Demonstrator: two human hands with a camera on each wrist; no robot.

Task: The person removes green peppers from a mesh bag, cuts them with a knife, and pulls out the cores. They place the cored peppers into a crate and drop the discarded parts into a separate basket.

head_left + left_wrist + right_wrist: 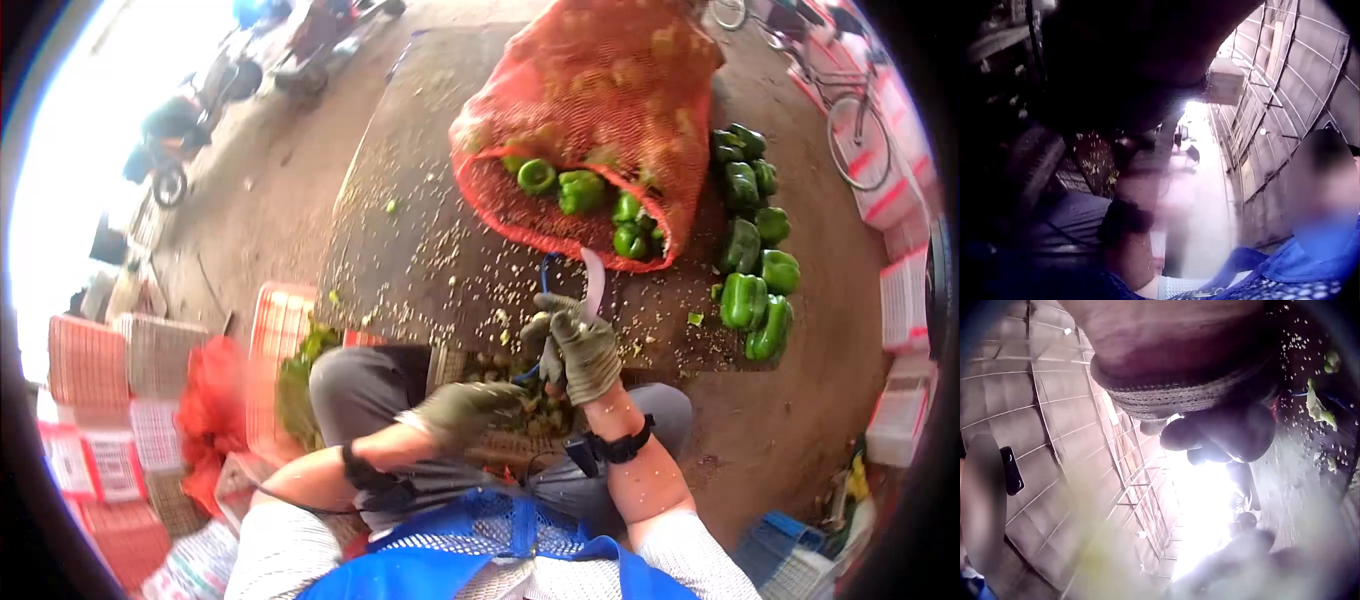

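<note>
My right hand (588, 355), in a dirty grey-green knit glove, grips a knife (594, 283) near the table's front edge; its pale curved blade points up toward the sack. My left hand (468, 408), gloved too and motion-blurred, is over my lap with its fingers extended and no object visible in it. Beyond the knife lies a red mesh sack (600, 90), its mouth toward me, with green bell peppers (581, 191) inside. More green peppers (743, 300) stand in rows on the right. The right wrist view shows the glove cuff (1166, 397); the left wrist view is mostly dark.
Pale seeds and green scraps litter the dark table (400, 270). A crate of trimmings (540, 412) sits between my knees. Plastic crates (85, 360) and a red mesh bundle (212, 405) stand at left. A bicycle (858, 140) and more crates (905, 300) are at right.
</note>
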